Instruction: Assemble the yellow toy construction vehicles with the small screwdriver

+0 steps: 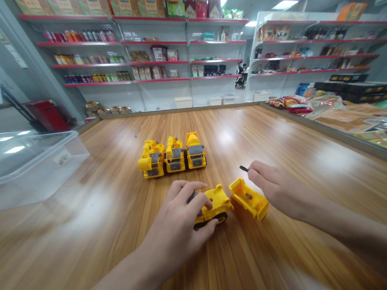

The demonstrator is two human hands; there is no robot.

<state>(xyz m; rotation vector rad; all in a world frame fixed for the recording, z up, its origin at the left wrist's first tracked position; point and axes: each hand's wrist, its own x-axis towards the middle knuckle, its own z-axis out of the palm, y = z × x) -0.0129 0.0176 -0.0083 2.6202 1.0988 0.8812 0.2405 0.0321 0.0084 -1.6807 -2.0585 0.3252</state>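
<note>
My left hand (184, 208) is wrapped round a yellow toy truck (218, 198), whose black wheels rest on the table. The fingers cover the truck's front end. Just to its right lies a loose yellow dump bed (254, 202), open side up, with a few small dark pieces, possibly screws, inside. My right hand (273, 184) is closed on a small black tool (243, 169). Only the tool's narrow end pokes out past the fingers, above the dump bed; the rest is hidden.
Three yellow toy construction vehicles (174, 159) stand in a row farther back on the wooden table (127, 234). A clear plastic bin (35, 161) is at the left. Packaged goods (346, 115) lie beyond the right edge, and stocked shelves (154, 64) line the back.
</note>
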